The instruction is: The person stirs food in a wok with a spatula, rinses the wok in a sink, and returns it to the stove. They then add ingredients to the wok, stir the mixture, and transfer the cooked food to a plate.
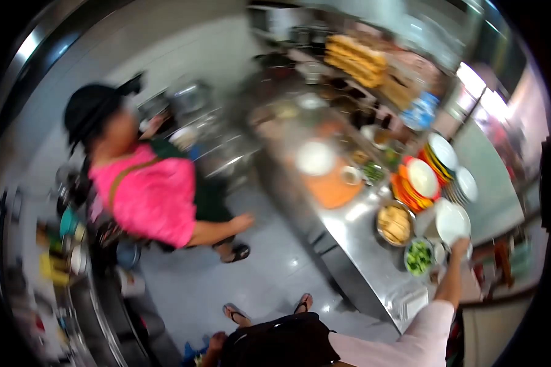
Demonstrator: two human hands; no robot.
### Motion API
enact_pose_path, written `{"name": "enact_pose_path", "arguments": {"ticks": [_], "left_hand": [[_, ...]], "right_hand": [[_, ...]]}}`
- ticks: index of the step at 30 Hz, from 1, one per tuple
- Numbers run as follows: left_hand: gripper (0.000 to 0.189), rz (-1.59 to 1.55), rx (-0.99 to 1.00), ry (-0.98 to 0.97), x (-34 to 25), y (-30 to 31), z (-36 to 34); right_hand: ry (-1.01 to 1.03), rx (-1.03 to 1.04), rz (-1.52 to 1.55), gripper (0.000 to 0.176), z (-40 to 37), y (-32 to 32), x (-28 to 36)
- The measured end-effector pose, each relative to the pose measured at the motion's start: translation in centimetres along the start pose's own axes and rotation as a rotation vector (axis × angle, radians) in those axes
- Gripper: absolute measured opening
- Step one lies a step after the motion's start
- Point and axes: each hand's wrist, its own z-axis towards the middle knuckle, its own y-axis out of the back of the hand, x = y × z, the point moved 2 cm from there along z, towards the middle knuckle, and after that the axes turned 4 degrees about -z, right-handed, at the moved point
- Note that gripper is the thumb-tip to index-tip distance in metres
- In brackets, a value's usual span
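My right arm reaches out over the steel counter, and my right hand (460,246) is at the near rim of a white bowl (453,221) at the counter's far edge. Its fingers look closed on that rim, though they are small and blurred. Beside the hand are a bowl of chopped greens (419,257) and a steel bowl of pale yellow pieces (395,224). Low by my dark apron hangs my left hand (216,342), close to something blue on the floor side. Its fingers are too blurred to make out.
A co-worker in a pink top (150,192) stands to the left in the aisle. The steel counter (358,238) carries orange bowls (410,186), stacked plates (442,153), an orange board (333,191) and a clear container (410,303). Shelves and sinks line the lower left.
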Motion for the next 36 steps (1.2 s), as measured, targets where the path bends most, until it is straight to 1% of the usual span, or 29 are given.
{"name": "enact_pose_path", "arguments": {"ticks": [1,2,3,4,5,6,7,8,9,10,11,13,14,15,17,18,20,21,22,23,24,26,28,30,31,32,33,34,36], "left_hand": [[0.021,-0.022,-0.013,0.004,0.8,-0.2,-0.3],[0.022,-0.044,-0.031,0.006,2.0,-0.4,-0.7],[0.024,-0.234,-0.052,0.414,2.9,-0.5,-1.5],[0.027,-0.447,-0.075,0.811,3.5,-0.7,-2.0],[0.029,-0.503,-0.049,0.865,5.2,-0.2,-2.5],[0.031,-0.556,-0.009,0.905,7.0,1.0,-3.3],[0.028,-0.616,-0.093,0.950,9.4,1.1,-5.2],[0.026,-0.671,-0.175,0.982,12.5,0.9,-6.6],[0.024,-0.849,-0.266,1.073,15.6,1.4,-8.2],[0.023,-1.024,-0.358,1.159,17.6,2.0,-9.9],[0.022,-1.161,-0.428,1.317,19.1,3.8,-11.6],[0.021,-0.957,-0.359,1.348,22.6,7.6,-14.7],[0.020,-0.853,-0.320,1.365,24.4,9.4,-16.2],[0.020,-0.772,-0.309,1.339,26.4,10.9,-17.6],[0.018,-0.830,-0.486,1.314,30.4,12.3,-19.6],[0.018,-0.851,-0.568,1.297,32.2,13.3,-20.4],[0.017,-0.948,-0.643,1.290,34.4,15.5,-20.7],[0.017,-0.992,-0.679,1.286,35.1,16.5,-20.5],[0.018,-1.090,-0.718,1.278,35.6,17.5,-20.2],[0.019,-1.188,-0.760,1.266,36.2,18.2,-19.6],[0.018,-1.279,-0.765,1.284,37.0,19.0,-19.1],[0.022,-1.285,-0.774,1.271,38.0,20.4,-18.7],[0.028,-1.355,-0.875,1.251,39.4,21.2,-19.8],[0.025,-1.400,-0.970,1.371,39.7,22.5,-21.6],[0.024,-1.467,-1.083,1.441,39.9,22.2,-23.1],[0.022,-1.249,-0.910,1.468,39.5,23.4,-24.5],[0.019,-1.113,-0.785,1.499,39.7,24.3,-25.5],[0.016,-0.984,-0.642,1.518,40.4,25.2,-26.0],[0.016,-0.836,-0.413,1.511,42.0,26.8,-26.4]], "right_hand": [[0.001,-0.126,0.252,0.035,-1.4,0.9,0.2],[0.059,-0.359,0.541,0.040,-3.2,1.5,1.6],[0.476,-0.500,-0.052,0.044,-5.1,2.6,2.6],[0.006,0.095,0.505,0.044,-7.3,7.6,6.4],[0.155,0.417,0.524,0.041,-11.0,13.3,10.5],[0.419,-0.105,0.339,0.031,-13.7,8.6,11.7],[1.048,0.114,-0.014,0.019,-16.9,8.6,14.1],[1.045,0.269,-0.012,0.017,-22.9,8.7,17.1],[1.445,0.355,0.175,0.045,-26.3,9.4,19.3],[1.463,0.350,0.169,0.045,-30.6,13.4,23.3],[1.494,0.642,0.811,0.061,-37.2,18.8,27.9],[1.070,1.274,0.714,0.045,-47.1,21.7,37.6],[0.833,1.505,0.666,0.038,-52.4,24.0,43.0],[0.691,1.669,0.645,0.031,-57.7,27.3,48.2],[0.592,1.921,0.666,0.024,-68.1,34.1,58.3],[0.668,2.152,0.789,0.022,-72.6,36.1,62.8],[0.710,2.155,0.925,0.022,-82.6,39.1,71.0],[0.695,2.129,0.898,0.022,-86.9,41.4,74.7],[0.835,2.275,0.835,0.021,-90.3,43.8,78.3],[0.696,2.206,0.872,0.024,-93.3,48.1,80.6],[0.800,2.282,0.792,0.024,-96.5,49.2,84.3],[0.779,2.152,0.771,0.024,-101.2,52.4,90.8],[0.800,1.992,0.791,0.025,-103.8,55.5,97.9],[0.650,1.798,1.081,0.023,-104.9,58.6,104.4],[0.632,1.738,1.154,0.023,-105.3,58.3,108.3],[0.607,1.673,1.231,0.023,-105.6,58.2,112.5],[0.449,1.565,1.310,0.019,-105.0,60.2,115.9],[0.457,1.603,1.271,0.018,-103.9,60.8,119.6],[0.337,1.496,1.318,0.018,-103.2,60.1,126.9]]}}
